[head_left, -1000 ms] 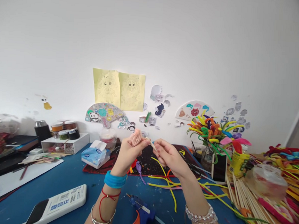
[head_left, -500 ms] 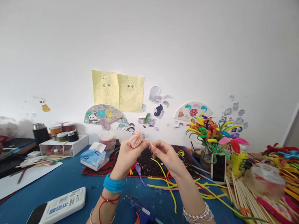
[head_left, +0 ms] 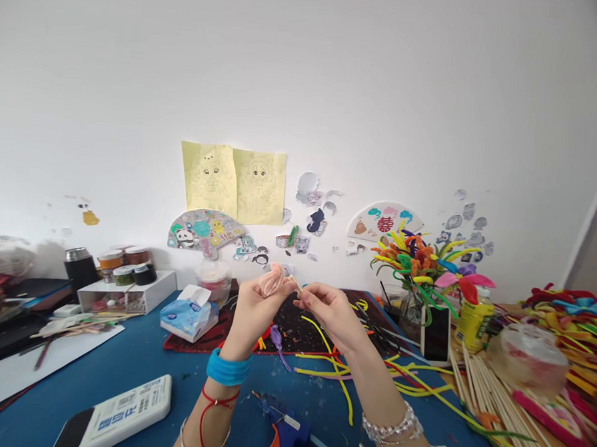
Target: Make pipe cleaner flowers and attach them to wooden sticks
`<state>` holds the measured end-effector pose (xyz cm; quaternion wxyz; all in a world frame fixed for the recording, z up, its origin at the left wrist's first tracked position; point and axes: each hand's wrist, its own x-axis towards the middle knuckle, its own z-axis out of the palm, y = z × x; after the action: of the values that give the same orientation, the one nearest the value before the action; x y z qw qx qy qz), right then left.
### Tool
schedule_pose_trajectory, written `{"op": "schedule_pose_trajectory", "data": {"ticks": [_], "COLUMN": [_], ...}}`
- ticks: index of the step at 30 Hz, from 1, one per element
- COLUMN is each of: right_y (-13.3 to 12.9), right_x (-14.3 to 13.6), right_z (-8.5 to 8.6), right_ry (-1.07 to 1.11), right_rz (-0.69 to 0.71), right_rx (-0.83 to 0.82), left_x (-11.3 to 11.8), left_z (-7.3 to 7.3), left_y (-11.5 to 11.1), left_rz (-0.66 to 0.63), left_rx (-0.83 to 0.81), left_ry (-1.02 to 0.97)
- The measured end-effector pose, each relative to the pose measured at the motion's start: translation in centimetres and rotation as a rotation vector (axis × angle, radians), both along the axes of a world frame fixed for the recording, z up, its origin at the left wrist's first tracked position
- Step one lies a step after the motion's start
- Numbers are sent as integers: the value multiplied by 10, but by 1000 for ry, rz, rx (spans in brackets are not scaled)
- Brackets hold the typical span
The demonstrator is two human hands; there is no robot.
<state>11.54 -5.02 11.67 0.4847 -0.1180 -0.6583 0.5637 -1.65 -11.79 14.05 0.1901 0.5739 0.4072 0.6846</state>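
My left hand (head_left: 257,310), raised over the middle of the table, is closed around a pale pink fuzzy bundle (head_left: 272,280) that looks like folded pipe cleaners. Its thumb and forefinger meet near a thin pale stem (head_left: 296,285). On the other end of that stem, my right hand (head_left: 328,311) pinches with thumb and forefinger. The fingertips of the two hands are close together but apart. Below them on the blue table lies a blue glue gun (head_left: 288,431) with an orange trigger. Several yellow pipe cleaners (head_left: 347,393) lie beneath my right wrist.
A tissue pack (head_left: 190,313) and a white phone-like device (head_left: 118,411) lie left. On the right stand a vase of pipe-cleaner flowers (head_left: 414,309), a propped phone (head_left: 436,335) and a yellow bottle (head_left: 475,324); wooden sticks (head_left: 489,400) lie beside them. A white wall rises behind.
Both hands stay nearly in place, still on the pink bundle and stem. My right hand and wrist have shifted very slightly left; the stem's angle has changed a little.
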Motion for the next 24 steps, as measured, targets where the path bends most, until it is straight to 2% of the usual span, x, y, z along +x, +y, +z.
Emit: {"op": "schedule_pose_trajectory", "data": {"ticks": [7,12,17,24], "right_y": [3,2,2,10], "right_x": [-3,-4,-1,7], "right_z": [-5,-2,3,6], "right_ry": [3,28,114,291], "right_rz": [-34,-60,-75,-72], "right_rx": [-39,-62,-129,-221], "left_x": [1,0,1,5], "left_z": [-1,-2,-3,-3], "left_y": [2,4,7,9], "left_rz": [38,89,102,121], "left_rx": [11,21,-8,45], "left_ry": [5,32,13,-105]}}
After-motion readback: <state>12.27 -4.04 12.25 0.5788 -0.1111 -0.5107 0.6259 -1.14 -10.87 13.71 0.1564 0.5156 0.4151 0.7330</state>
